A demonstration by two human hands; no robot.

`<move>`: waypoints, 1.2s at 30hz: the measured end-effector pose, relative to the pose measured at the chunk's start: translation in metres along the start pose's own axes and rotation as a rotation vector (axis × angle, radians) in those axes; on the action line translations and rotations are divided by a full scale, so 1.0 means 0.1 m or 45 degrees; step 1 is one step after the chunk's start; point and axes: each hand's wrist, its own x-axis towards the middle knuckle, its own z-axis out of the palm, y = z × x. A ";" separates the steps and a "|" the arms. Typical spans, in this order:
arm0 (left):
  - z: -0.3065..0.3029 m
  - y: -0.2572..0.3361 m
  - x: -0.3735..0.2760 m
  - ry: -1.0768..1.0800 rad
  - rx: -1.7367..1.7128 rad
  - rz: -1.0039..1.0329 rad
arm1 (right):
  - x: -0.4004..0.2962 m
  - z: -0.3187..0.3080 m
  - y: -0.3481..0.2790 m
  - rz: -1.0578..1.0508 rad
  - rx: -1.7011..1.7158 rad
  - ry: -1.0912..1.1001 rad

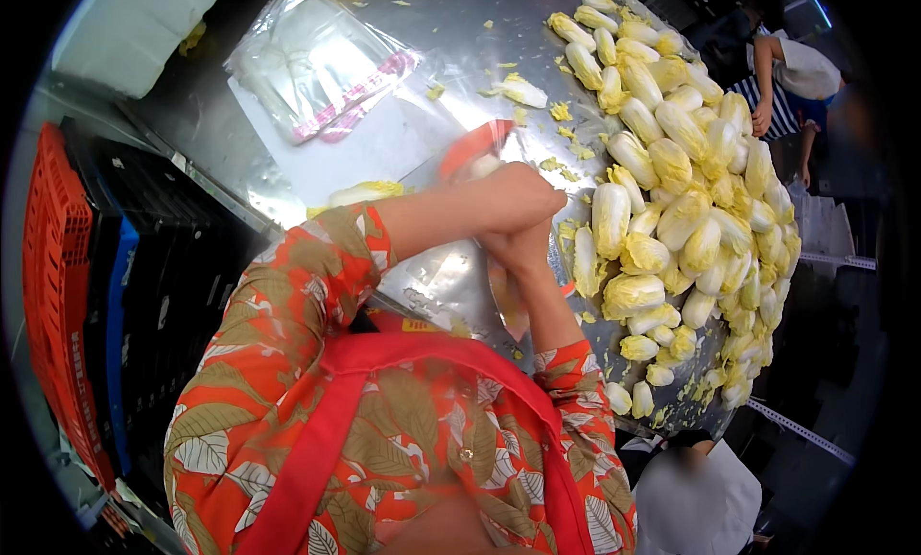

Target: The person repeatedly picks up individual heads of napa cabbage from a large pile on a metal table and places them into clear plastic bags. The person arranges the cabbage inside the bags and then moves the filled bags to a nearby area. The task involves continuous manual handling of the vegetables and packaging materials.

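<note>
My left hand [529,195] is a closed fist in front of my chest, its forearm crossing from the left. My right hand [512,245] is directly below it and touches it, partly hidden. Both are closed on a clear plastic bag [508,296] with red print, which shows above and below them; the fingertips are hidden. A pale thing beside the red part is blurred. Further off to the left lies a stack of clear bags [309,66] with pink print on a white sheet [288,163]. To the right is a large pile of yellow-white napa cabbages [676,209].
The metal table [460,22] bears loose leaf scraps and a single cabbage [522,91]. One more cabbage [367,192] lies by my left forearm. Red [61,267] and black crates [180,217] stand at left. Beyond the pile, a person [799,69] stands; another person [698,483] is at lower right.
</note>
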 end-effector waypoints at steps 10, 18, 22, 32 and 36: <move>0.58 -0.71 -0.34 0.746 -2.471 -0.708 | 0.09 0.13 -0.10 0.332 1.016 0.342; 0.49 -0.44 -0.46 0.683 -1.953 -0.836 | 0.19 0.24 0.34 0.291 0.273 0.548; 0.68 -0.67 -0.29 0.880 -1.591 -0.598 | 0.17 0.18 0.28 0.401 -0.048 0.564; 0.52 -0.19 -0.41 0.737 -0.958 -0.622 | 0.16 0.17 0.19 0.706 1.343 0.814; 0.24 -0.04 -0.39 0.864 -0.338 -0.125 | 0.11 0.15 0.11 0.531 1.096 0.683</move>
